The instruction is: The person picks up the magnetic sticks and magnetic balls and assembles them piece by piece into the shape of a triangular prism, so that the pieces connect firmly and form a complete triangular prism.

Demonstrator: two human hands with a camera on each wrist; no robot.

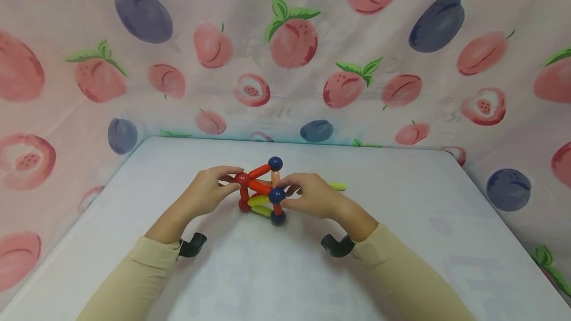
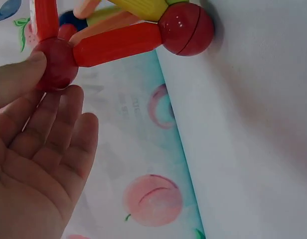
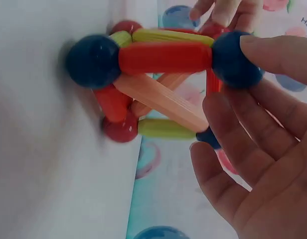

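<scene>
A frame of coloured magnetic sticks and balls stands on the white table, with red sticks (image 1: 259, 187), yellow-green sticks (image 3: 166, 128) and an orange stick (image 3: 161, 99) between its balls. My left hand (image 1: 206, 192) pinches the upper red ball (image 2: 59, 67) between thumb and fingers. On the other side my right hand (image 1: 318, 197) holds the upper near blue ball (image 3: 235, 59), thumb on one side and fingers on the other. Lower down, a red ball (image 1: 244, 205) and a blue ball (image 1: 278, 218) rest at the table. Another blue ball (image 1: 275, 163) tops the far corner.
A loose yellow-green stick (image 1: 337, 187) lies on the table behind my right hand. Black wrist mounts (image 1: 193, 245) show under both forearms. A fruit-print cloth (image 1: 285, 108) rises behind the far table edge.
</scene>
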